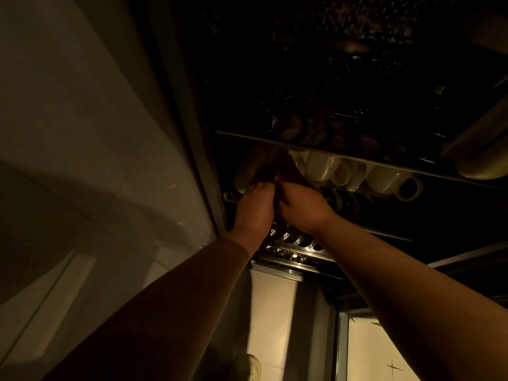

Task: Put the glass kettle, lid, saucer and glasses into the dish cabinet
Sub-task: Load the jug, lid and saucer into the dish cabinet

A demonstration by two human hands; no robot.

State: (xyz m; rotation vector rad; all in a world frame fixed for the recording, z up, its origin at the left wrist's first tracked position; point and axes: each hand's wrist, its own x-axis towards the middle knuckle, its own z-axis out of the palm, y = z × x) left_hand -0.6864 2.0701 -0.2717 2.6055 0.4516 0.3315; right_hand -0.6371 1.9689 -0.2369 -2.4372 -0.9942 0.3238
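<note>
In the head view, both forearms are raised into the dish cabinet (275, 259). The left hand (254, 209) and right hand (301, 206) are curled together around something dark, unidentifiable. Placement is judged underway; kettle, lid, saucer cannot be made out.

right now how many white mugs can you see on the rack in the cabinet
2 clearly: one white mug just right of the hands, another further right on the same rack. More may be hidden in the dark or behind the hands.
</note>
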